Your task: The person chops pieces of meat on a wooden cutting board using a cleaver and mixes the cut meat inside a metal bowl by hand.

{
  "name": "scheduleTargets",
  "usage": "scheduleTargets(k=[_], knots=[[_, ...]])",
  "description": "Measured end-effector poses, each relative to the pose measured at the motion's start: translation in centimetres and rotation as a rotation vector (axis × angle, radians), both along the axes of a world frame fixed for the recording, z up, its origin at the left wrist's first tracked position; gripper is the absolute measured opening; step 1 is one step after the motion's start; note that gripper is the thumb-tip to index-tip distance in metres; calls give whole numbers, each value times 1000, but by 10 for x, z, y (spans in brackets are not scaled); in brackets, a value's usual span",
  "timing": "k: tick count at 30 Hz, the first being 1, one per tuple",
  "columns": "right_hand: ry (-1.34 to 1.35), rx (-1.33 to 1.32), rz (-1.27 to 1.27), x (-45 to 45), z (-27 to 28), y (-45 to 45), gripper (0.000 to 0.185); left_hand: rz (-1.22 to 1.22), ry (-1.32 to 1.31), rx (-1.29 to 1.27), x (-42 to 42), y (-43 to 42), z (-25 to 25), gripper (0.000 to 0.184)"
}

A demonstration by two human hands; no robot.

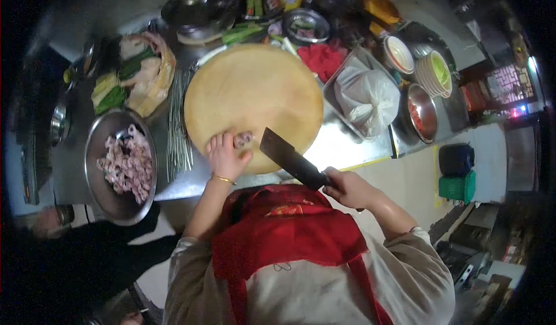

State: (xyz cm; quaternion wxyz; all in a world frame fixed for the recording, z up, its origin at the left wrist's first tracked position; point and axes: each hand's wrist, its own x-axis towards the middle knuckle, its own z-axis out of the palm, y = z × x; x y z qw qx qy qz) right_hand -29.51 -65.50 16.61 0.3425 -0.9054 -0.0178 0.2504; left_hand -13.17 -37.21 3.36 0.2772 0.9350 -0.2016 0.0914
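My left hand [225, 156], with a gold bracelet on the wrist, rests at the near edge of a round wooden chopping board [255, 87]. Between its thumb and index finger it steadies a small pinkish-purple piece of meat [244, 139], squid-like in look. A cleaver [289, 157] is gripped by the handle in my right hand [347, 189]. Its dark blade slants up and left over the board's near right part, apart from the piece. To the left, a large steel bowl [92, 168] holds many similar pinkish chunks.
Long thin skewers [178, 122] lie left of the board. Beyond them are vegetables and a pale slab [145, 81]. A tray [331, 87] with a tied white bag [370, 96], stacked bowls [431, 76] and a steel bowl [425, 116] stand right. A red cloth [321, 61] lies behind.
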Motion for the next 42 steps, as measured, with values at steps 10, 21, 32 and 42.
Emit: scheduleTargets(k=[10, 21, 32, 42], knots=[[-582, 982, -797, 81, 113, -4, 20, -184, 11, 172, 34, -16, -2, 35], [-824, 809, -763, 168, 161, -41, 19, -149, 52, -36, 34, -8, -19, 31], [-282, 257, -360, 37, -31, 14, 26, 335, 53, -860, 14, 130, 29, 18], [-168, 66, -218, 40, -56, 28, 35, 593, 241, -87, 74, 288, 38, 48]])
